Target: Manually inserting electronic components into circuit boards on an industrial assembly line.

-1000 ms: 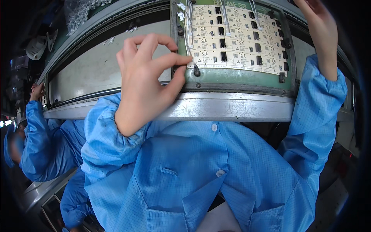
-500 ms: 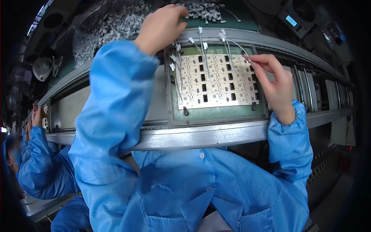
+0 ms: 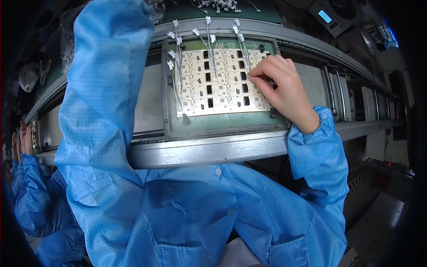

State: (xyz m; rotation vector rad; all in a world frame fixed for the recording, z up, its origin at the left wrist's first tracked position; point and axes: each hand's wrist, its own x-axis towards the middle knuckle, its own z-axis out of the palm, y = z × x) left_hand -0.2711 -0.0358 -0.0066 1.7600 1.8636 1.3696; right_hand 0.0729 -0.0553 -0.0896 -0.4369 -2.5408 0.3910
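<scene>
My right hand (image 3: pixel 282 86) is closed in a pinch over the cream circuit-board panel (image 3: pixel 192 79). Its thumb and fingertips grip the lower end of a thin white cable (image 3: pixel 243 48), right at the board; the fingers hide that end. Several similar cables with small white plugs (image 3: pixel 208 20) rest on the panel's left and middle columns, their plugs sticking out past the far edge. A green fixture plate (image 3: pixel 218 120) carries the panel. My left sleeve (image 3: pixel 106 80) reaches up past the picture's top edge, so the left hand is out of sight.
Loose white-plug cables (image 3: pixel 220 5) lie heaped beyond the conveyor. A metal rail (image 3: pixel 213 149) runs along the near side. A device with a lit screen (image 3: pixel 324 16) stands at the far right. Another person's blue sleeve (image 3: pixel 33 191) is at the left, by the same line.
My right hand has moved left and lower over the panel, bringing the cable's end onto the board. My left hand has gone up and out of the picture. The whole view has shifted slightly.
</scene>
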